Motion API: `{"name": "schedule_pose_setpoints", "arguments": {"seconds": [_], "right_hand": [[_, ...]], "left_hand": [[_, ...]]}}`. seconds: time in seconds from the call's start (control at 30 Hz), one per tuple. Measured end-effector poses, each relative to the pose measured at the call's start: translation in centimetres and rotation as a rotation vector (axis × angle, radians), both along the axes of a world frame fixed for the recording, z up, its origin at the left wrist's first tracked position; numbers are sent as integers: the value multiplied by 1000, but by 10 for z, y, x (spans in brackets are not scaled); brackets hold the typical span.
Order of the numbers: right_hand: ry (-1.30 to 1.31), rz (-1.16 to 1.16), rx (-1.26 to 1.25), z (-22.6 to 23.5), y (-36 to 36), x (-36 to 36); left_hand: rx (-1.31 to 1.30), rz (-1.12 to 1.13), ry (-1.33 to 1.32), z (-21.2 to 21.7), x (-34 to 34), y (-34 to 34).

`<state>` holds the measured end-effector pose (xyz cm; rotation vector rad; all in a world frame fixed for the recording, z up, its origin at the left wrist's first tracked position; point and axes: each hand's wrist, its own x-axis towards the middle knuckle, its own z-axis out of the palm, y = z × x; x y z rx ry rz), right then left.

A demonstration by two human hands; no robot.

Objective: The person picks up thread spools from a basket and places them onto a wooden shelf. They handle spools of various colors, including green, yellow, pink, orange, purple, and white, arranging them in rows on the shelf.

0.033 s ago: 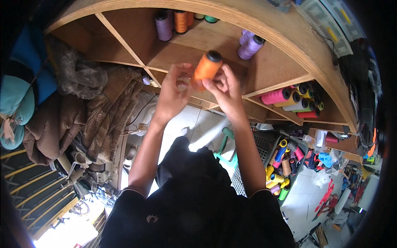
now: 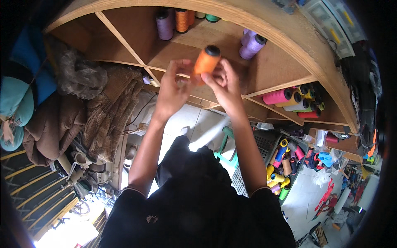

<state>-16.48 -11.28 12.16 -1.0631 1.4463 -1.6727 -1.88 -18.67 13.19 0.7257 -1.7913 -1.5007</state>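
Note:
An orange thread spool (image 2: 206,63) with a black top stands tilted in front of the wooden shelf. My right hand (image 2: 223,87) grips its lower right side, thumb across the front. To the left, my left hand (image 2: 175,90) is raised with its fingers curved and apart, near the spool's lower end; its fingertips are slightly blurred. Behind, the shelf compartment holds purple spools (image 2: 251,46) at the right. At its back left are another purple spool (image 2: 164,25) and an orange spool (image 2: 181,21).
Pink, yellow and red spools (image 2: 278,96) lie stacked in the lower right compartment. A crate (image 2: 305,145) of mixed spools stands at my right, by a green stool (image 2: 226,140). Brown fabric (image 2: 108,111) and a clear plastic bag (image 2: 78,76) hang at left.
The orange spool has shifted very slightly up and left in my right hand. Both hands otherwise keep nearly the same pose.

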Motion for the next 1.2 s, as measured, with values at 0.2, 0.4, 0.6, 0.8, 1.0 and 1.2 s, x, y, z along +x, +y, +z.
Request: {"name": "schedule_pose_setpoints", "arguments": {"seconds": [0.2,0.4,0.6,0.8,1.0,1.2], "right_hand": [[341,-204,-17,-21,-91,-3],[422,-324,-47,-36,-142,1],[440,-384,38,-42,-158,6],[605,-396,-78,-50,-159,3],[507,-417,-18,-44,-151,14],[517,-472,-34,-52,-143,15]], "left_hand": [[-121,164,92,-20,-23,-52],[-116,271,20,-31,-36,-82],[-158,291,-83,-32,-36,-89],[-151,270,-79,-34,-35,-92],[-152,361,24,-36,-31,-86],[-143,459,216,-12,6,-25]]}}
